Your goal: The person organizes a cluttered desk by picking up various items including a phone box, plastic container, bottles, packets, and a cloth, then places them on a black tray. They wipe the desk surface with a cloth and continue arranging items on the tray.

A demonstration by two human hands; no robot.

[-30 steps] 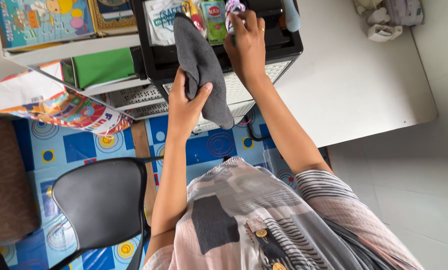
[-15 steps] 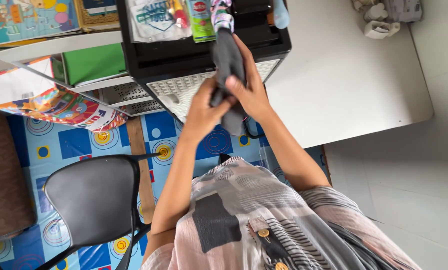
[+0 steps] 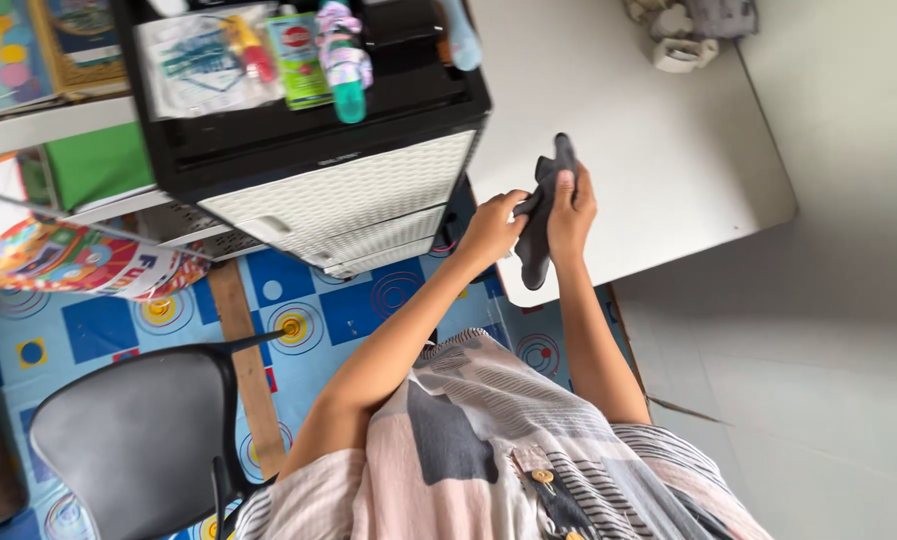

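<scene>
dark grey cloth (image 3: 539, 235) held over the near edge of the white table (image 3: 669, 170), both hands pinching it: left hand (image 3: 491, 226) on its left edge, right hand (image 3: 573, 205) gripping higher up. black-and-white drawer unit (image 3: 339, 190) just left, black chair (image 3: 129, 440) near

The cloth (image 3: 541, 222) is dark grey. The table (image 3: 669, 150) is plain white. The drawer unit (image 3: 339, 190) has a black top and a white woven-pattern front. The floor mat (image 3: 309, 310) is blue and white squares with ring patterns and yellow dots. The chair (image 3: 129, 440) is black. The shirt (image 3: 489, 440) is pale pink with grey blocks and stripes.
</scene>
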